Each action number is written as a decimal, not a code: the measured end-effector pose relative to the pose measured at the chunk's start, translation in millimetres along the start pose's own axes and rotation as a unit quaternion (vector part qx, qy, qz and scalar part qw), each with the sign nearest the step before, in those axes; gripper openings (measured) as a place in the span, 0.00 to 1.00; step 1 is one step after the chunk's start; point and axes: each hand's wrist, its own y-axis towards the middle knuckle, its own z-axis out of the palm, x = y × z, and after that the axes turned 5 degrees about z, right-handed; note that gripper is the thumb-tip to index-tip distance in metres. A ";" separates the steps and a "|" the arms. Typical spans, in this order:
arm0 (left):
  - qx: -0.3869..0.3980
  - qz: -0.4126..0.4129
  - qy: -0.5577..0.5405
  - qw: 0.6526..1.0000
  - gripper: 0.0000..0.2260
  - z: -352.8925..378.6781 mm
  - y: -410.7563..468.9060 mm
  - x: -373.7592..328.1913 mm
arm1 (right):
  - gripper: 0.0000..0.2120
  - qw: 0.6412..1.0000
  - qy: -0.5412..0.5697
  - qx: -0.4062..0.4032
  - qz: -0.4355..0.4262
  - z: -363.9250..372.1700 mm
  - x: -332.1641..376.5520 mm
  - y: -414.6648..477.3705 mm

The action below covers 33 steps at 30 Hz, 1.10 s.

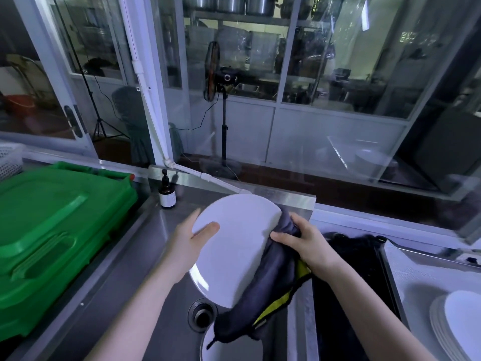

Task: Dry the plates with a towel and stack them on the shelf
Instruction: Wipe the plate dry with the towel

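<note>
One plate in work: the white plate is held tilted over the steel sink, its face toward the camera, a little above the drain.
Left hand: the left hand grips the left rim, with the thumb lying on the face (the other fingers are behind the plate and I cannot see them).
Right hand: the right hand is closed round the dark grey towel and presses it on the right rim; the long end with the yellow edge hangs down below the plate.
Step in hand: drying, in my judgement; the stacking of this plate is not yet begun.
Next move: it probably calls for turning the plate in the left hand, so that the towel can reach the face and the back, and for a firm hold, because a wet plate may slip.
Plates, counted: one in the hands, a second plate low in the sink under the towel's end, and a stack of plates on the steel surface at the right, several, too close together to count.
Shelf: I cannot tell if that surface is the shelf.
Other things: one towel, one brown bottle behind the sink, one green lid at the left.
</note>
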 end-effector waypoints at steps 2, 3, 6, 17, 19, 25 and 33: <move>0.024 -0.008 0.068 0.997 0.29 -0.7 8.7 -3.7 | 0.11 0.996 -0.085 0.026 -0.032 -0.7 15.0 6.2; 0.058 0.011 0.108 0.992 0.26 0.4 13.8 -7.5 | 0.11 0.988 -0.137 0.045 -0.049 2.3 24.1 9.6; 0.167 0.088 0.164 0.968 0.07 5.9 23.1 -26.4 | 0.16 0.963 -0.240 0.094 -0.083 15.9 40.3 17.6; -0.163 -0.030 -0.168 0.972 0.09 35.4 -27.8 15.0 | 0.05 0.965 0.214 -0.144 0.037 34.1 -14.7 -12.0; -0.147 -0.022 -0.149 0.978 0.16 31.9 -24.1 16.8 | 0.07 0.971 0.196 -0.134 0.041 33.5 -15.3 -11.5; -0.015 0.027 0.018 0.999 0.19 -0.4 3.6 -1.0 | 0.09 0.995 -0.075 -0.013 -0.072 12.5 31.6 11.8; 0.010 0.090 0.079 0.993 0.07 -1.8 8.3 -11.1 | 0.09 0.976 -0.186 0.039 -0.106 22.1 33.5 12.2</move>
